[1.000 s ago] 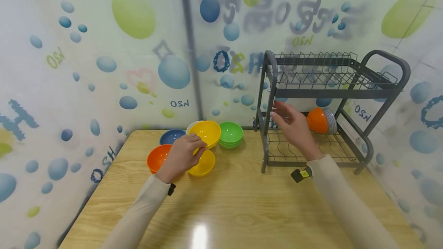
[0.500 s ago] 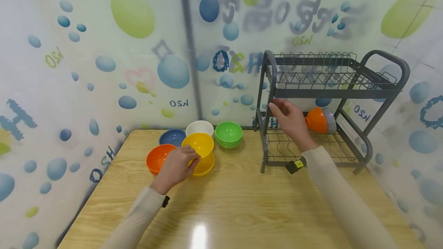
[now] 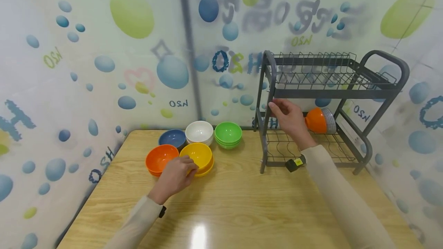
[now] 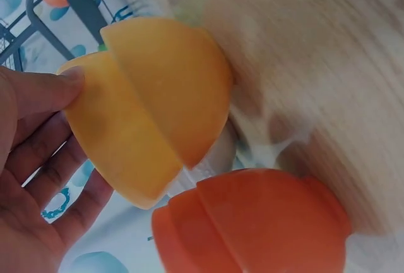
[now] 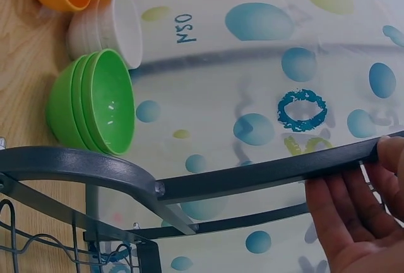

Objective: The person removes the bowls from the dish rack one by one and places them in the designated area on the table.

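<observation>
My left hand (image 3: 175,176) pinches the rim of a yellow bowl (image 3: 196,155), thumb outside. That bowl sits in the mouth of a second yellow bowl (image 4: 177,83) on the table, tilted a little. Whether it is fully seated I cannot tell. Stacked orange bowls (image 3: 160,156) stand just left of this hand. My right hand (image 3: 290,120) holds the left front post of a dark grey two-tier dish rack (image 5: 246,175), thumb on one side and fingers on the other. An orange bowl (image 3: 315,120) lies on its side on the lower tier, behind this hand.
Behind the yellow bowls stand a blue bowl (image 3: 172,138), white bowls (image 3: 199,131) and a stack of green bowls (image 3: 228,133). A patterned wall sheet (image 3: 104,41) rises directly behind the table (image 3: 242,203). The rack's upper tier (image 3: 318,74) has wire slots.
My left hand has brought the yellow bowl down and slightly left onto the other yellow bowl, uncovering the white bowls. My right hand has closed around the rack post.
</observation>
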A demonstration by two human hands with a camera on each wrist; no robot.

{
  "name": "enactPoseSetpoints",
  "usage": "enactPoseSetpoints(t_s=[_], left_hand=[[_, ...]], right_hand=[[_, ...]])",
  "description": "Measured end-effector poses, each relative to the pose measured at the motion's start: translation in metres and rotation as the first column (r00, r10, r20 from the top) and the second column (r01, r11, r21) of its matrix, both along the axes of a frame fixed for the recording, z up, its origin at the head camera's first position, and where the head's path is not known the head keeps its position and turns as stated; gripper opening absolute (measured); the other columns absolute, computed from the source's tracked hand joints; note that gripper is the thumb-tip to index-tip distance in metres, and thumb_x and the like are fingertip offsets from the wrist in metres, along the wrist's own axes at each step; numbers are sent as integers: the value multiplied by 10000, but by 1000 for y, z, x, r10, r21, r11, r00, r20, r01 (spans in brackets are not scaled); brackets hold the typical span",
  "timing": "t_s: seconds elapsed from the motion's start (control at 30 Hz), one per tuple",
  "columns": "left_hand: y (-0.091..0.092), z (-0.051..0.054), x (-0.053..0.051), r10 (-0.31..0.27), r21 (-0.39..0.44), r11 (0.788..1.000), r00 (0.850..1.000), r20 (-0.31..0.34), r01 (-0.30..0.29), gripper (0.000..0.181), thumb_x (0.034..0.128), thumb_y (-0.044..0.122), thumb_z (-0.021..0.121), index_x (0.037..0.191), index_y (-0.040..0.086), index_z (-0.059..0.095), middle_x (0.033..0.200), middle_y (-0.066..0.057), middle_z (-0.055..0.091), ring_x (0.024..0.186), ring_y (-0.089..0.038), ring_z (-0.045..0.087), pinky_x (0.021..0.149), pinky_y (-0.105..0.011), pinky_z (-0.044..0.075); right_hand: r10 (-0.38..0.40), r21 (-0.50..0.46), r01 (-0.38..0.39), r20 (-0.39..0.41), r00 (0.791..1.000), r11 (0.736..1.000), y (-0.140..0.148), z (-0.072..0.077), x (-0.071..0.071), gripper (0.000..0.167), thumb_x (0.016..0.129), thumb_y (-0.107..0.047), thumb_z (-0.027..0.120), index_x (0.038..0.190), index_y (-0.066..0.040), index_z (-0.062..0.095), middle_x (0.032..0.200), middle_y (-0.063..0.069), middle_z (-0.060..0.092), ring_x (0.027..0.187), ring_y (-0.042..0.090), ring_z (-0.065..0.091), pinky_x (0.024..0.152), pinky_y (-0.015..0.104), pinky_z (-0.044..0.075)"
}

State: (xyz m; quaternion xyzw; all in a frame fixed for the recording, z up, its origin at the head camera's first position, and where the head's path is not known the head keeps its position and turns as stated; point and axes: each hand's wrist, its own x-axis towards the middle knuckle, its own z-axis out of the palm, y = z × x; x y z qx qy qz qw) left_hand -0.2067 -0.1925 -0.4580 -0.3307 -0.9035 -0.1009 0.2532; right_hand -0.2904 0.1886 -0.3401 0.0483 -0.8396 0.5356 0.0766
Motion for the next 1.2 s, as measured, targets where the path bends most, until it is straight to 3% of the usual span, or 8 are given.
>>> enactPoseSetpoints(t_s=[0.63, 0.97, 1.2], left_hand=[[3, -15, 0, 18, 8, 1000, 996, 92, -19, 96, 793, 118, 876, 840, 164, 806, 799, 66, 748, 731, -93, 615, 667, -257, 550], [5, -14, -2, 30, 7, 999, 984, 175, -32, 98, 808, 125, 860, 872, 154, 791, 856, 42, 732, 789, -108, 631, 717, -284, 574], [7, -11, -3, 49, -5, 999, 970, 240, -49, 189, 812, 142, 856, 986, 153, 783, 988, 17, 741, 933, -154, 648, 794, -317, 602]], right_hand=[[12, -4, -12, -73, 997, 1000, -3, -5, -1, 605, 1008, -554, 563, 1425, -117, 570, 1332, 122, 690, 1167, 312, 702, 1142, 510, 451], [16, 8, -15, -123, 992, 1000, -2, -8, -1, 569, 1021, -539, 547, 1388, -106, 591, 1299, 126, 705, 1143, 310, 709, 1108, 497, 486], [18, 9, -17, -135, 991, 1000, -2, -9, -2, 562, 1028, -525, 545, 1397, -103, 584, 1294, 131, 704, 1139, 312, 712, 1102, 495, 493]])
